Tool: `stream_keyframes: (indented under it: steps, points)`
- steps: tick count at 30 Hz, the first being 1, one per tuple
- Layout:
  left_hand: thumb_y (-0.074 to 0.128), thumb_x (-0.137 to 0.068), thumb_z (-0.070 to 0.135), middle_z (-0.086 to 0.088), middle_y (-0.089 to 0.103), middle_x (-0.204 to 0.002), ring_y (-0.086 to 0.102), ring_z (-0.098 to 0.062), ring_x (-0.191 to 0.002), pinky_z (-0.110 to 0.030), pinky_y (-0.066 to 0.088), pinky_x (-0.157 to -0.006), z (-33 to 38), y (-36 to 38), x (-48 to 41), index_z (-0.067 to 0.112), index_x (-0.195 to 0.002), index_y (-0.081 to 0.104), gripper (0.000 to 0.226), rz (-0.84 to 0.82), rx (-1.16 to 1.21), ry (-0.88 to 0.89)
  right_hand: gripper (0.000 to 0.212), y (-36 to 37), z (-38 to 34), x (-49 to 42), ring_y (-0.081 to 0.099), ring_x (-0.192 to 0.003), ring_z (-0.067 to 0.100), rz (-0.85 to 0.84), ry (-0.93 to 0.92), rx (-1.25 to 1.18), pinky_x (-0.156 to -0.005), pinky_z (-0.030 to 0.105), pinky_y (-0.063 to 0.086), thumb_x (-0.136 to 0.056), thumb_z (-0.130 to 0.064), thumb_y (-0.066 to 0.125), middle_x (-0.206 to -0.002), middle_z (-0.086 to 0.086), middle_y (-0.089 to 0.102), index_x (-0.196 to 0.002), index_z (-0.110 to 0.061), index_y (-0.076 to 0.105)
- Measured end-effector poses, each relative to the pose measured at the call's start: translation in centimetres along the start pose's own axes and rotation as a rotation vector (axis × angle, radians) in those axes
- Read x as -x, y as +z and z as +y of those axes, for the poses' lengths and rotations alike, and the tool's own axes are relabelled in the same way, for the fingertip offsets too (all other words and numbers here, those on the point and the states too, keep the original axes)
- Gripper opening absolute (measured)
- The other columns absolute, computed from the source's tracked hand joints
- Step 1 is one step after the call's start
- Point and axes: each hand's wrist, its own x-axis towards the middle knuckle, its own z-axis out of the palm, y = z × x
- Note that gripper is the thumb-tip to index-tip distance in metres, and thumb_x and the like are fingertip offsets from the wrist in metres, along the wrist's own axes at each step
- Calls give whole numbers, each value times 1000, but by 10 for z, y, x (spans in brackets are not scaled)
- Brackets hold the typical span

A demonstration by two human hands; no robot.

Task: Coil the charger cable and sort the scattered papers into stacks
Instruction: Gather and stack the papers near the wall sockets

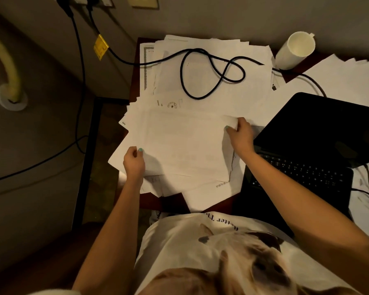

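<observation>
A sheet [179, 141] from the scattered papers [255, 60] is being pinched at opposite edges by the left hand [134, 161] and right hand [240, 135], each grip clamped; it is best being kept level and squared. The charger cable [200, 71] is lying uncoiled behind.
</observation>
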Motion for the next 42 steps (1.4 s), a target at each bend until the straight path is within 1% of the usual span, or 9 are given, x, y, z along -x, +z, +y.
stream_keyframes:
  steps: [3, 7, 9, 13, 18, 28, 35, 38, 42]
  points:
    - [53, -98, 23, 1, 42, -80, 38, -11, -69, -25, 36, -67, -4, -5, 4, 11, -95, 46, 14, -53, 32, 45, 27, 7, 1, 1, 52, -103, 28, -25, 27, 148, -84, 34, 44, -90, -11, 58, -114, 18, 53, -114, 0, 60]
    - [61, -93, 21, -1, 33, -70, 31, -16, -61, -31, 32, -55, -2, -17, 3, 16, -74, 38, 31, -195, -53, 153, 22, 10, 0, 9, 45, -95, 17, -60, 25, 203, -75, 25, 32, -88, -4, 47, -102, 5, 47, -74, -21, 52]
    - [60, -93, 16, 1, 32, -68, 31, -15, -60, -27, 30, -54, 0, -25, -1, 17, -71, 34, 34, -256, -43, 133, 9, 9, -4, 12, 48, -102, 20, -20, 92, 130, -82, 28, 40, -90, -9, 54, -112, 7, 48, -93, -15, 61]
    - [59, -92, 11, 0, 51, -87, 53, -20, -85, -23, 41, -63, -4, -40, -2, 10, -98, 46, 14, -304, -7, 17, 36, 15, -11, 23, 52, -100, 23, -19, 236, -54, -77, 27, 40, -86, -10, 67, -107, 5, 50, -118, -4, 50]
    - [68, -88, 17, -3, 53, -116, 56, -22, -104, -37, 48, -90, -4, -44, -7, 15, -122, 40, 44, -292, 277, -107, 44, 32, -9, 44, 52, -97, 20, -43, 290, -106, -75, 26, 41, -88, -7, 64, -108, 3, 52, -128, -2, 46]
    - [63, -92, 11, 1, 53, -114, 52, -18, -105, -29, 41, -86, -21, -60, -7, 6, -131, 49, 42, -304, 102, -45, 47, 38, -24, 50, 57, -105, 25, -158, 313, -262, -91, 35, 47, -87, 0, 63, -126, 13, 58, -132, -2, 49]
    - [64, -90, 17, -6, 65, -110, 62, -27, -98, -45, 51, -85, -71, -84, 23, 20, -106, 59, 17, -223, 235, -130, 40, 31, -10, 85, 55, -99, 19, -398, 153, -201, -83, 26, 44, -88, 5, 60, -112, 7, 59, -127, -1, 54]
    - [62, -91, 9, -6, 67, -107, 65, -25, -96, -43, 53, -81, -65, -81, 45, 19, -113, 57, 25, -182, 433, -104, 17, 15, -7, 87, 56, -87, 19, -487, 48, -159, -67, 14, 44, -88, 4, 61, -92, 1, 59, -100, -9, 59]
    - [65, -89, 9, -4, 66, -111, 66, -23, -96, -43, 54, -79, -43, -68, 72, 22, -116, 58, 31, -152, 582, -25, 15, -17, -19, 81, 58, -84, 21, -491, -96, -186, -69, 26, 47, -87, 2, 61, -88, 3, 59, -98, -8, 56]
